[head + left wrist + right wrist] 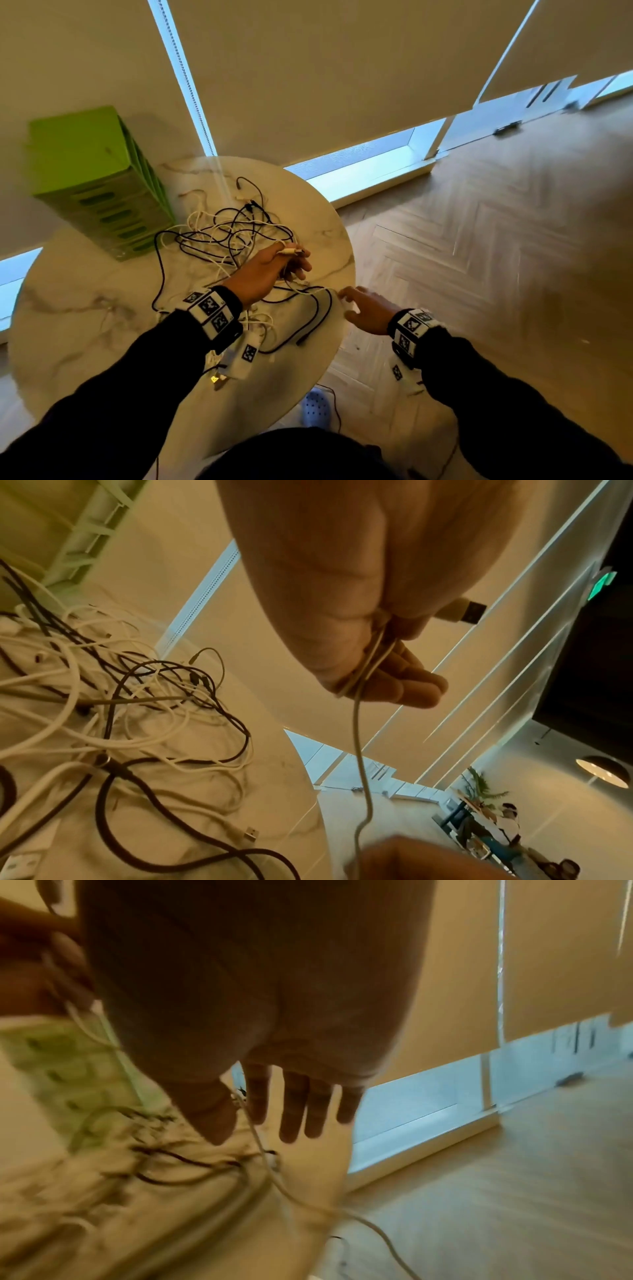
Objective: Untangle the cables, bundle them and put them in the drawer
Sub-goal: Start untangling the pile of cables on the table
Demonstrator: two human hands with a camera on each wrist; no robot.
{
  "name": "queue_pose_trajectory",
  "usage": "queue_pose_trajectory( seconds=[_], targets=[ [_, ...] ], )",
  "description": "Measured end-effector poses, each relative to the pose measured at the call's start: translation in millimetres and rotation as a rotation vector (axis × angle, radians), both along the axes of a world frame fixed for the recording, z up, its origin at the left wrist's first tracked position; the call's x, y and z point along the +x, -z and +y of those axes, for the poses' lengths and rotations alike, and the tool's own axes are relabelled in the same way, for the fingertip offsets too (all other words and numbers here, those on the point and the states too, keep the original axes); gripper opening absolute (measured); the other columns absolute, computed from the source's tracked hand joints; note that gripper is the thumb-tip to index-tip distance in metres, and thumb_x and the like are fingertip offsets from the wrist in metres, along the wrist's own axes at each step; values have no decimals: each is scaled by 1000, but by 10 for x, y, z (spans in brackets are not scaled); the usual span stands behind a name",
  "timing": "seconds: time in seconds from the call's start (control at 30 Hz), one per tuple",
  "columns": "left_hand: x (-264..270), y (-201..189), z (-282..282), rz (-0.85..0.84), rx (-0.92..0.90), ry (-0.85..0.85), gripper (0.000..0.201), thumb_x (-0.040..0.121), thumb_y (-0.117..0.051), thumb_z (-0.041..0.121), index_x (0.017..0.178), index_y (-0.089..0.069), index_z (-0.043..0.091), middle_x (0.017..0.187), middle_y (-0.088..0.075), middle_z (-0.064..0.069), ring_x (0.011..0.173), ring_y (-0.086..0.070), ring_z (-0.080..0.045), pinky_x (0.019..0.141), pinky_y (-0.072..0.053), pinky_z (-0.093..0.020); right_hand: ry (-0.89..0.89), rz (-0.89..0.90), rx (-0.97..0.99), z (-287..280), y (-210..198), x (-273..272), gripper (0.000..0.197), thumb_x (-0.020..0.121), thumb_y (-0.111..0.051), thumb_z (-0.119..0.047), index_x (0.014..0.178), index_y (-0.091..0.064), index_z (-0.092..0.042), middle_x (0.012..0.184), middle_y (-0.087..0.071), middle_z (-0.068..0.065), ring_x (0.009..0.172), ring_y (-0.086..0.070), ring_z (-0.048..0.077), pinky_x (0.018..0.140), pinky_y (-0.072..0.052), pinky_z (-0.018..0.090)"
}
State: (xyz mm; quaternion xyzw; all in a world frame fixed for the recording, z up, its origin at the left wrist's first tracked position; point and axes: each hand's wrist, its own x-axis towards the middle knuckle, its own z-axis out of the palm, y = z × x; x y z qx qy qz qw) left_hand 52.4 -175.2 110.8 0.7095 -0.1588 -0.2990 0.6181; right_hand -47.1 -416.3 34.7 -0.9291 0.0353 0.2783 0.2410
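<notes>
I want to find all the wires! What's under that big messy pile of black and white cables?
Under the tangled black and white cables lies the round marble table. The person's left hand, holding a white USB cable, covers part of the pile, so whatever lies beneath it there is hidden.

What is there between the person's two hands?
A thin white cable runs from the left hand, which grips its plug end, down toward the right hand; the left wrist view shows it best.

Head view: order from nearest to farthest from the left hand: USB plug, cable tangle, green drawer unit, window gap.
1. USB plug: pinched in the left hand itself.
2. Cable tangle: on the table just beyond the hand.
3. Green drawer unit: far left of the table.
4. Window gap: behind the table, at floor level.
</notes>
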Motion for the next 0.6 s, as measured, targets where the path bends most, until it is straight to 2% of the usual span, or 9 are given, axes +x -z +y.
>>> queue_pose_trajectory(
  seconds=[0.1, 0.17, 0.23, 0.27, 0.33, 0.4, 0.43, 0.53, 0.6],
  targets=[
    [-39, 55, -9, 28, -32, -74, 31, 111, -35, 18, 114, -64, 9, 97, -74, -7, 91, -71, -23, 76, -54, -29, -84, -167, 300, 549, -205, 172, 64, 89, -64, -38, 147, -38, -24, 143, -52, 5, 127, -51, 22, 106, -43, 39],
    [-31, 89, 23, 46, -36, -110, 31, 110, -36, 19, 118, -63, 7, 104, -74, -11, 97, -71, -25, 76, -57, -32, -63, -192, 452, 858, -325, 274, 49, 93, -60, -41, 137, -45, -25, 128, -61, 3, 114, -59, 20, 98, -48, 36],
    [-1, 87, 92, 49, -44, -138, 32, 111, -35, 20, 124, -61, 6, 112, -73, -11, 105, -71, -23, 86, -58, -32, 59, -227, 540, 982, -426, 321, 19, 101, -50, -38, 111, -54, -23, 104, -66, 4, 94, -64, 20, 85, -51, 34],
    [13, 55, 152, 51, -47, -133, 34, 111, -35, 21, 126, -60, 5, 115, -73, -11, 109, -70, -21, 90, -57, -29, 116, -310, 552, 973, -459, 341, 18, 104, -46, -36, 102, -55, -20, 97, -66, 4, 86, -63, 17, 80, -50, 29],
    [29, -19, 280, 64, -15, -101, 35, 111, -34, 25, 126, -60, 7, 115, -74, -8, 105, -72, -18, 82, -56, -22, 233, -465, 515, 806, -473, 375, 25, 107, -42, -30, 93, -56, -14, 86, -63, -1, 72, -54, 1, 68, -42, 20],
    [45, -50, 394, 75, 16, -94, 35, 110, -36, 30, 121, -62, 8, 98, -74, -6, 83, -70, -16, 66, -50, -19, 365, -498, 392, 550, -445, 432, 27, 107, -40, -28, 89, -55, -15, 79, -58, -10, 64, -50, -2, 64, -35, 23],
    [49, -51, 447, 72, 12, -112, 34, 110, -38, 30, 117, -63, 9, 84, -67, -4, 69, -62, -13, 60, -43, -19, 400, -474, 325, 433, -421, 455, 27, 107, -40, -30, 89, -56, -17, 78, -57, -13, 63, -50, -2, 65, -33, 24],
    [53, -116, 491, 131, -182, -225, 18, 107, -44, 20, 96, -58, 15, 68, -34, 3, 58, -27, -11, 60, -17, -29, 272, -405, 178, 206, -298, 470, 30, 106, -41, -36, 93, -58, -15, 84, -64, -6, 70, -57, 12, 66, -36, 26],
    [61, -232, 469, 251, -363, -334, 21, 106, -45, 16, 86, -45, 23, 69, -28, 4, 64, -16, -14, 63, -13, -32, 123, -365, 128, 201, -232, 423, 28, 106, -41, -37, 97, -56, -14, 89, -67, 3, 76, -61, 23, 68, -43, 30]
  ],
)
